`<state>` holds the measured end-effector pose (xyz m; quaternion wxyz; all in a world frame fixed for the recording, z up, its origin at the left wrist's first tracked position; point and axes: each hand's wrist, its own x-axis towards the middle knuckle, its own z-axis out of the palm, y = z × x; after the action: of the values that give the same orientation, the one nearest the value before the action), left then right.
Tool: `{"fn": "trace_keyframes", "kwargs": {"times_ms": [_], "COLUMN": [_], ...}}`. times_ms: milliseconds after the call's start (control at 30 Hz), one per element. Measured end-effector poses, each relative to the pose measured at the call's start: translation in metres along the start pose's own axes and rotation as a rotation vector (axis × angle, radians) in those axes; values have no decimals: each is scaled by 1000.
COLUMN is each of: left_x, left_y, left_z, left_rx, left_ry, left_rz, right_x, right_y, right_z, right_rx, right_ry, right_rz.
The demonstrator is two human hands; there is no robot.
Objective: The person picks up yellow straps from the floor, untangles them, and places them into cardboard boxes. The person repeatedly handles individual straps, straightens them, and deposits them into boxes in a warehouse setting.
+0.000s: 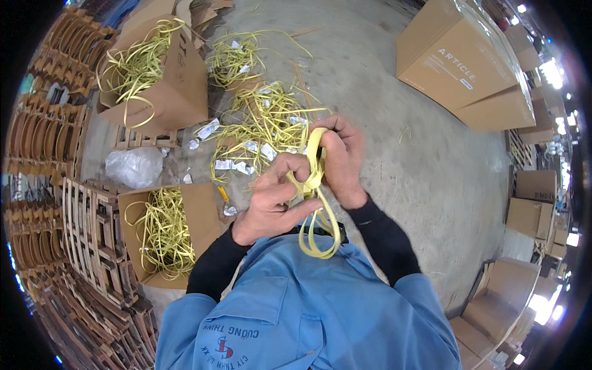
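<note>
A looped yellow strap (320, 246) hangs between my two hands in front of my chest, gathered and crossed over itself at the middle. My left hand (276, 196) pinches the crossing from the left, with the thumb pressed along it. On the other side my right hand (343, 151) grips the upper loop between thumb and curled fingers. One loop stands up near the right fingers, and longer loops dangle against my blue shirt. Just beyond, a tangled heap of yellow straps (266, 111) with crumpled white paper pieces lies on the concrete floor.
Left of me stand two cardboard boxes of yellow straps, one near (203, 213) and one far (188, 80). A clear plastic bag (134, 166) and a yellow cutter-like tool (223, 194) lie nearby. Wooden pallets (92, 234) line the left; a large carton (462, 68) stands far right.
</note>
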<state>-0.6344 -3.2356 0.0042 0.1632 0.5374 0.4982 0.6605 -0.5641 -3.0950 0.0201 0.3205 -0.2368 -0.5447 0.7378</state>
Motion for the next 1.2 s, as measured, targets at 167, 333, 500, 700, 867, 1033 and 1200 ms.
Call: {"fn": "trace_keyframes", "kwargs": {"times_ms": [167,333,500,700,867,1033,1200], "left_x": [-7,-7,-13,-33,-36,-29,-22], "left_y": [-1,3,14,4,-2,-11,-18], "left_z": [-21,-47,-35,-16,-24,-17,-24], "left_rx": [77,80,-662,-161,-21,-369,-561], "left_ry": [-32,-284,87,217,521,794,762], "left_rz": [-85,-303,-290,-238,-332,-375,-498], "right_x": [-3,2,19,22,9,10,1], "right_y": [-12,-44,-37,13,1,-3,-4], "right_z": [-8,-19,-27,-26,-39,-32,-33], "right_rx": [-554,-1034,-971,-410,-27,665,824], "right_ry": [-402,-951,-561,-112,-398,-145,-84], "right_rz": [-239,-584,-583,-65,470,491,347]}}
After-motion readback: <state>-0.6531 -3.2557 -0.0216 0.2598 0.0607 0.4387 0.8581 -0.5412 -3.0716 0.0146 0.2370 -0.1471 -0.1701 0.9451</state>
